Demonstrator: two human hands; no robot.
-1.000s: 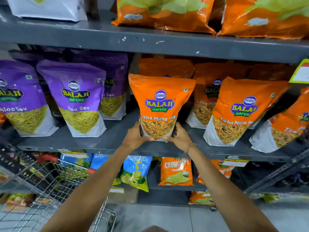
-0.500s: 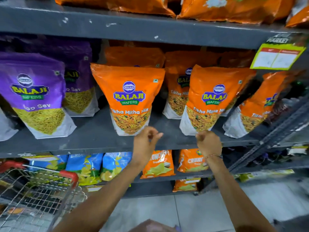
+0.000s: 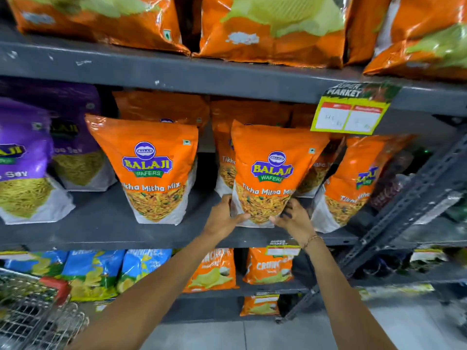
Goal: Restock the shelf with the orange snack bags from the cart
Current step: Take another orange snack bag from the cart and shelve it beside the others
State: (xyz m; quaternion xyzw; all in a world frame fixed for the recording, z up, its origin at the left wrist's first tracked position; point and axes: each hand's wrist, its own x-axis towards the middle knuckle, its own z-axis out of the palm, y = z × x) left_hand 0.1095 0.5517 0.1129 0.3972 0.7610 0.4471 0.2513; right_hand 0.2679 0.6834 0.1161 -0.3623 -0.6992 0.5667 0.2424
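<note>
left hand (image 3: 222, 218) + right hand (image 3: 293, 219) | grip pinching orange snack bag (image 3: 273, 157) | on shelf (image 3: 101, 223)

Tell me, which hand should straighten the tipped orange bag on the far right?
Probably right. The right hand is nearer the leaning Tikha Mitha Mix bag; the left hand would have to cross over.

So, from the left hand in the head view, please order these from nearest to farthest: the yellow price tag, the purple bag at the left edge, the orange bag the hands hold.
From the left hand:
1. Held orange bag, touching it, just right.
2. Yellow price tag, upper right, on the shelf edge.
3. Purple bag, far left.
</note>
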